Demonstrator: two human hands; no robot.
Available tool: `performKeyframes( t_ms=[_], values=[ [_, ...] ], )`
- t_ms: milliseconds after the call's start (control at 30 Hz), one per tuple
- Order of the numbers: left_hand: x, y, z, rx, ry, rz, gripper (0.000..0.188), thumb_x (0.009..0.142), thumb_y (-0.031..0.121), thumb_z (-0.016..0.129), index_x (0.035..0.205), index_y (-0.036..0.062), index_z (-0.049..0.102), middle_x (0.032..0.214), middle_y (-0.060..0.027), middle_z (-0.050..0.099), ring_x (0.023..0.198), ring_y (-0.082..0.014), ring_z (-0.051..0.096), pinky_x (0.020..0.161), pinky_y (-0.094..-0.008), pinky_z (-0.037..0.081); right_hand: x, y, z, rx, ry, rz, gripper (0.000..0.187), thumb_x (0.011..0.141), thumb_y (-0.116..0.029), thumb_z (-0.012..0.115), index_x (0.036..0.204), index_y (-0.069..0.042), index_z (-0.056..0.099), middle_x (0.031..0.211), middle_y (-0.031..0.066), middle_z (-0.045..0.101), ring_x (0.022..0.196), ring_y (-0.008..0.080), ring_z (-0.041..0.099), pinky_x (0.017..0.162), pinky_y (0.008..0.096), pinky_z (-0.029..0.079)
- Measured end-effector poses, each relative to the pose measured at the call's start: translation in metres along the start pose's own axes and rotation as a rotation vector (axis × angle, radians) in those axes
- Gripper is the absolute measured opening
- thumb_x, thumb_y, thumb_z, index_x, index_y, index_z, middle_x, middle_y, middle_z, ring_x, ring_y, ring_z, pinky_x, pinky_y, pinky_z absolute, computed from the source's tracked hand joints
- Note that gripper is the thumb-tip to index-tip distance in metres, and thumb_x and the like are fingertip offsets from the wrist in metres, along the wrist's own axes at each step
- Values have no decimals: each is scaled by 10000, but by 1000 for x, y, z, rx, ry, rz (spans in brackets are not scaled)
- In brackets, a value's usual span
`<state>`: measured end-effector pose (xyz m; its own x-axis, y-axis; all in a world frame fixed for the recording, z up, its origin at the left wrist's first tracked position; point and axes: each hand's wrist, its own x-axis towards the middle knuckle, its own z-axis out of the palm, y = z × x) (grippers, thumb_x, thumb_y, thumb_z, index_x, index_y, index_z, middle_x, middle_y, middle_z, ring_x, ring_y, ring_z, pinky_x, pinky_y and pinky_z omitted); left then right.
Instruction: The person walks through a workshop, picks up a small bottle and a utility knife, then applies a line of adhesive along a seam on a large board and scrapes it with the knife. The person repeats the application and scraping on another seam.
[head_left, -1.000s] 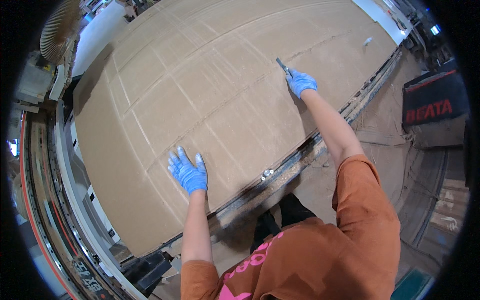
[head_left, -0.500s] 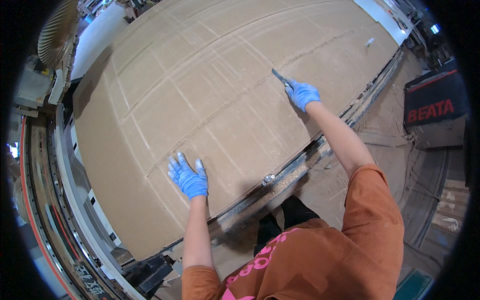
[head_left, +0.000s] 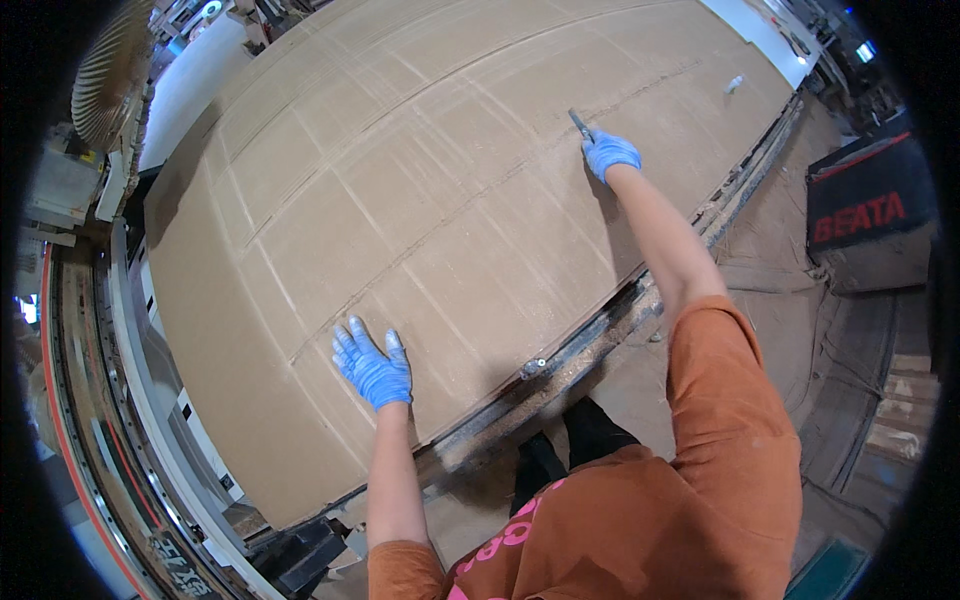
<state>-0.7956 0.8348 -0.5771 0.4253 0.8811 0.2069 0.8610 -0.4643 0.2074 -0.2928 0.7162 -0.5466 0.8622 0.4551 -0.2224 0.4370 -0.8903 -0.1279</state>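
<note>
A large brown board, dusty and crossed by pale lines and shallow grooves, stretches out in front of me. My left hand, in a blue glove with whitened fingertips, rests flat on its near-left part, fingers spread. Farther out to the right, my right hand, also gloved in blue, closes around a narrow flat-bladed hand tool. The blade points up and left, beside a long rough groove; I cannot tell whether its tip touches the board. Most of the handle is hidden in my fingers.
A rail with sawdust runs along the board's near edge, with a small metal fitting on it. A small white object lies at the board's far right. Machine rails stand at left, and a dark box at right.
My right hand has moved slightly farther away with the tool, whose blade now points more steeply upward and has shifted right. My left hand stays flat, in nearly the same place.
</note>
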Motion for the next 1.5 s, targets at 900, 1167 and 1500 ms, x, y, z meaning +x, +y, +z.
performKeyframes(
  t_ms=[900,1167,1500],
  values=[
    [-11,-5,-8,23,-22,-75,685,870,376,590,1433,56,364,1499,-239,287,1374,-418,275,1144,-506,167,-35,3,2,59,8,-100,427,934,-424,379,1210,-170,583,1176,152,630,1069,365,603,924,478,464],
    [-7,-5,-6,41,-9,-33,685,867,370,595,1432,57,367,1490,-245,300,1369,-415,289,1140,-513,177,37,51,3,325,58,-102,512,874,-332,519,1349,-145,482,1267,193,569,1177,380,533,992,438,429],
    [-6,-7,-2,54,5,-56,665,869,364,596,1417,52,386,1487,-244,305,1371,-404,291,1138,-517,182,-3,65,-15,-88,91,-217,495,918,-348,520,1401,-309,417,1227,214,557,1080,375,592,918,462,478]
  ],
)
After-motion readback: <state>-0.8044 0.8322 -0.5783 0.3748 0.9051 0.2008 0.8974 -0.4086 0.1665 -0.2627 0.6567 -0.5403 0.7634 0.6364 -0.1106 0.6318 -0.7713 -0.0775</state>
